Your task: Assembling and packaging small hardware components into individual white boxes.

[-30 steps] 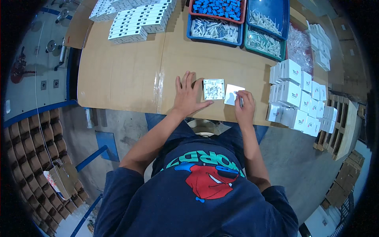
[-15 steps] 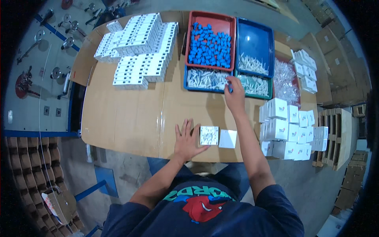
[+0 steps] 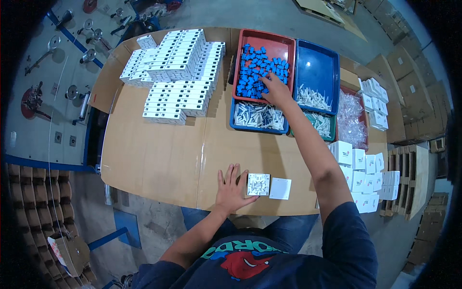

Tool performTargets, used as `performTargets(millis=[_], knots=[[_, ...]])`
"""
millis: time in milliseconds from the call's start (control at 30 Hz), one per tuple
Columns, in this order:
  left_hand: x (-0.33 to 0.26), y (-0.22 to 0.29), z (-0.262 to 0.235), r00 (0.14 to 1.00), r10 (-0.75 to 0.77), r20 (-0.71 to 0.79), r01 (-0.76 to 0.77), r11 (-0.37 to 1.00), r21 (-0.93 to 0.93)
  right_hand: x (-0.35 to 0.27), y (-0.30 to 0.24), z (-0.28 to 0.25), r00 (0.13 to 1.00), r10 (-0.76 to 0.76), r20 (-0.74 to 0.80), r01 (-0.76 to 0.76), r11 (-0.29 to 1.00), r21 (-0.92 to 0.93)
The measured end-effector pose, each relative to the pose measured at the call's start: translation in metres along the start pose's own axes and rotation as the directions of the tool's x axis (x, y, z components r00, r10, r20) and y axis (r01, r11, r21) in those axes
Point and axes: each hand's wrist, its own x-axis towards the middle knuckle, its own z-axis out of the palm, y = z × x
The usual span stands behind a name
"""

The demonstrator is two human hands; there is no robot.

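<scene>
My left hand [image 3: 232, 192] lies flat on the cardboard with its fingers spread. Its thumb runs along the near edge of a square white box [image 3: 258, 184] with a moulded, ribbed inside. Just right of the box rests a flat white square plate [image 3: 280, 188]. My right hand [image 3: 277, 90] reaches into a red tray [image 3: 257, 38], over a heap of small blue plastic pieces [image 3: 252, 67]. Thumb and forefinger are apart at the pieces; the palm is hidden. Below, a blue tray [image 3: 260, 129] holds many slim white pieces [image 3: 255, 114].
Stacked white boxes [image 3: 178, 62] stand at the far left of the cardboard-covered table [image 3: 154, 149]. Another blue tray [image 3: 315, 58], a green tray [image 3: 319, 123] and a bin of clear plastic bags [image 3: 351, 115] sit right of centre. More white boxes [image 3: 363, 180] line the right edge.
My right hand has moved from the near blue tray, up and slightly left, to the blue pieces in the red tray. My left hand stays beside the white box. The whole view has shifted.
</scene>
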Motion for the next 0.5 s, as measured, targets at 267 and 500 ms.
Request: performTargets(millis=[267, 500], knots=[[0.0, 0.0, 0.001, 1.0, -0.001, 0.005, 0.001, 1.0, -0.006, 0.013, 0.029, 0.008, 0.983, 0.01, -0.181, 0.007, 0.996, 0.093], [0.0, -0.001, 0.002, 1.0, 0.017, -0.025, -0.017, 1.0, -0.011, 0.007, 0.04, 0.0, 0.926, 0.141, -0.349, -0.027, 0.95, 0.31]])
